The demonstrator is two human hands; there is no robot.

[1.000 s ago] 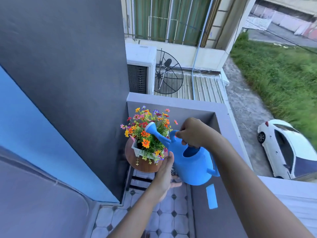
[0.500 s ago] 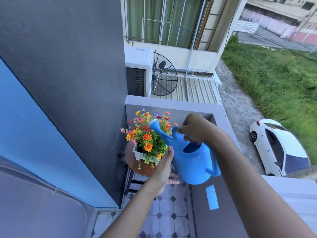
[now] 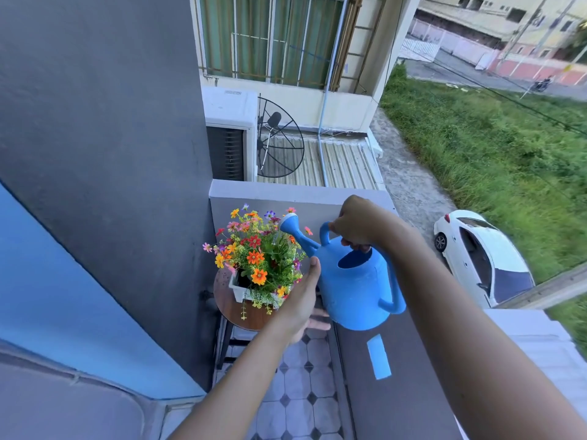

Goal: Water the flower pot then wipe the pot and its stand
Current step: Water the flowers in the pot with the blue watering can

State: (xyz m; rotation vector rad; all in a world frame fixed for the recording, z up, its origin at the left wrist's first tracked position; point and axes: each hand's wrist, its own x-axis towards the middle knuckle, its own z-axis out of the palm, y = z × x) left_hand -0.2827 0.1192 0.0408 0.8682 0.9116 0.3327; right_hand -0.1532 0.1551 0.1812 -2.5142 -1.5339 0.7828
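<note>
The white rectangular flower pot (image 3: 237, 289), full of orange, red and yellow blooms, sits on the round brown wooden stand (image 3: 227, 308) in the balcony corner. Just right of it the left grip (image 3: 301, 300) is straight-fingered and holds nothing, its edge against the foliage. The blue plastic watering can (image 3: 355, 287) hangs beside it, its top handle clenched in the right grip (image 3: 355, 223). Over the last second the spout head (image 3: 289, 222) has lifted from the central blooms to their upper right edge. Pouring seems to be ending, with wiping next. The can's long axis runs lower right to upper left, spout towards the flowers.
</note>
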